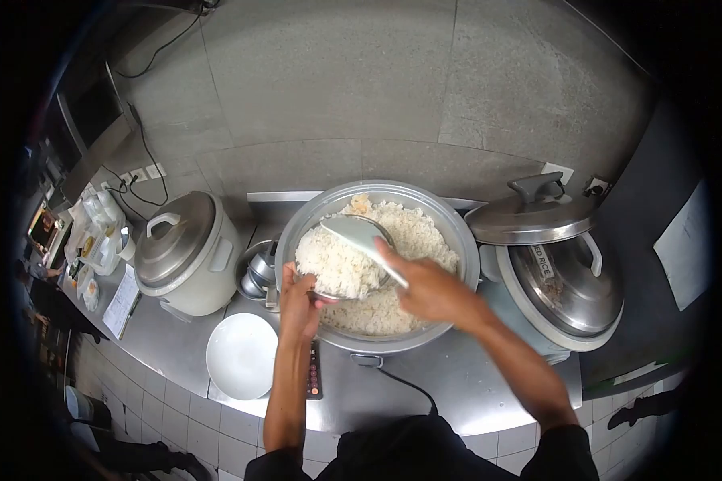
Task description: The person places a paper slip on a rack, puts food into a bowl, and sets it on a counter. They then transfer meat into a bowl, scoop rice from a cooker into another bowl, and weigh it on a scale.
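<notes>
A large open rice cooker pot (pixel 467 301) full of cooked rice (pixel 413 232) stands before me. Over it my left hand (pixel 301 301) grips the near-left rim of a metal bowl (pixel 387 234) heaped with white rice (pixel 333 260). In my right hand (pixel 425 289) is the handle of a pale rice paddle (pixel 353 232), whose blade lies against the top of the heaped rice. Much of the bowl is hidden by rice and by my hands. Left of my forearm, a white plate (pixel 242 357) rests on the steel counter.
A lidded rice cooker (pixel 188 252) stands on the left, another (pixel 573 293) on the right with a loose lid (pixel 529 216) leaning behind it. Small metal bowls (pixel 257 272) sit beside the pot. A black keypad device (pixel 314 373) and a cord (pixel 409 385) lie near the counter's front. Other people's legs (pixel 148 457) show below.
</notes>
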Available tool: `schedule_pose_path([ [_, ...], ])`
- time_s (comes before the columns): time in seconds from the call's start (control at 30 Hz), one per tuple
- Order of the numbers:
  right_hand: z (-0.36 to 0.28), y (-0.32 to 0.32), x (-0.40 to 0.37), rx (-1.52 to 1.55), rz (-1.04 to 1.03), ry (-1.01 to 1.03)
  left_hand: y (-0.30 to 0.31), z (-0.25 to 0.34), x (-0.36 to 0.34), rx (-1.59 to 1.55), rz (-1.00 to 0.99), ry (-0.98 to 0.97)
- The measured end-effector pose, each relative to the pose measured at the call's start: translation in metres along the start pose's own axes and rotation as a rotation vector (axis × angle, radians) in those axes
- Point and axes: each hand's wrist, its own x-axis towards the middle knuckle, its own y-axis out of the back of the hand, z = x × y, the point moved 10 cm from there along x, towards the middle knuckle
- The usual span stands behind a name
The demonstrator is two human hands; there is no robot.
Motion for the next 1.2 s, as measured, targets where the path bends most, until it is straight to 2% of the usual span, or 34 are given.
schedule_pose_path([
  [0.03,0.002,0.014,-0.007,-0.041,-0.082,-0.029,0.006,0.004,-0.001,0.006,-0.001,0.000],
  [0.1,0.004,0.037,-0.012,0.013,-0.088,-0.123,0.004,0.006,-0.007,0.156,-0.084,0.044],
  [0.13,0.011,0.028,-0.009,0.012,-0.097,-0.121,0.004,0.006,-0.008,0.150,-0.074,0.037],
  [0.2,0.012,0.008,0.006,-0.134,-0.088,0.094,0.004,0.001,-0.014,0.160,-0.047,0.040],
  [0.3,0.032,0.024,0.002,-0.019,-0.086,0.184,0.010,-0.005,-0.021,0.176,-0.023,0.042],
  [0.33,0.038,0.039,-0.003,0.006,0.002,0.187,0.012,-0.005,-0.024,0.139,-0.002,0.036],
  [0.37,0.046,0.039,-0.002,0.008,-0.007,0.189,0.014,-0.006,-0.027,0.103,0.018,0.032],
  [0.43,0.092,0.045,0.012,-0.064,0.151,-0.002,0.021,-0.009,-0.030,0.072,0.050,0.036],
  [0.47,0.107,0.035,0.025,-0.093,0.227,0.109,0.024,-0.009,-0.030,0.030,0.092,0.039],
  [0.5,0.104,0.032,0.025,-0.091,0.230,0.104,0.027,-0.010,-0.032,-0.011,0.133,0.046],
  [0.57,0.089,0.030,0.023,-0.242,0.385,0.077,0.028,-0.010,-0.036,-0.004,0.104,0.055],
  [0.6,0.064,0.038,0.009,-0.112,0.477,0.152,0.026,-0.006,-0.039,0.004,0.096,0.034],
  [0.67,0.004,0.035,-0.031,-0.145,0.716,0.380,0.024,-0.005,-0.040,0.030,0.012,0.001],
  [0.7,-0.017,0.025,-0.044,-0.110,0.720,0.462,0.024,-0.008,-0.038,0.044,-0.085,-0.009],
  [0.77,-0.031,0.008,-0.067,-0.079,0.764,0.551,0.028,-0.014,-0.046,0.093,-0.086,0.028],
  [0.87,-0.009,-0.004,-0.101,-0.101,0.907,0.499,0.022,-0.036,-0.041,0.092,-0.277,0.137],
  [0.9,-0.001,-0.006,-0.117,-0.115,0.961,0.505,0.013,-0.037,-0.049,0.161,-0.218,0.012],
  [0.93,0.007,-0.011,-0.132,-0.172,1.006,0.454,0.003,-0.056,-0.045,0.111,-0.346,0.215],
  [0.97,0.012,-0.018,-0.155,-0.221,1.038,0.413,0.009,-0.075,-0.034,0.165,-0.383,0.296],
  [1.0,0.021,-0.021,-0.185,-0.264,1.088,0.298,-0.013,-0.079,-0.068,0.180,-0.300,0.372],
  [1.03,0.030,-0.023,-0.214,-0.182,1.111,0.203,-0.020,-0.108,-0.064,0.233,-0.485,0.358],
  [1.1,0.045,-0.026,-0.272,-0.113,1.170,0.071,-0.062,-0.125,-0.098,0.547,-0.746,0.079],
  [1.13,0.054,-0.036,-0.308,0.010,1.199,0.007,-0.082,-0.141,-0.119,0.535,-0.801,0.090],
  [1.17,0.060,-0.047,-0.344,0.136,1.226,-0.044,-0.123,-0.133,-0.159,0.592,-1.027,-0.248],
  [1.2,0.062,-0.058,-0.388,0.068,1.300,-0.187,-0.152,-0.130,-0.211,0.621,-1.225,-0.604],
])
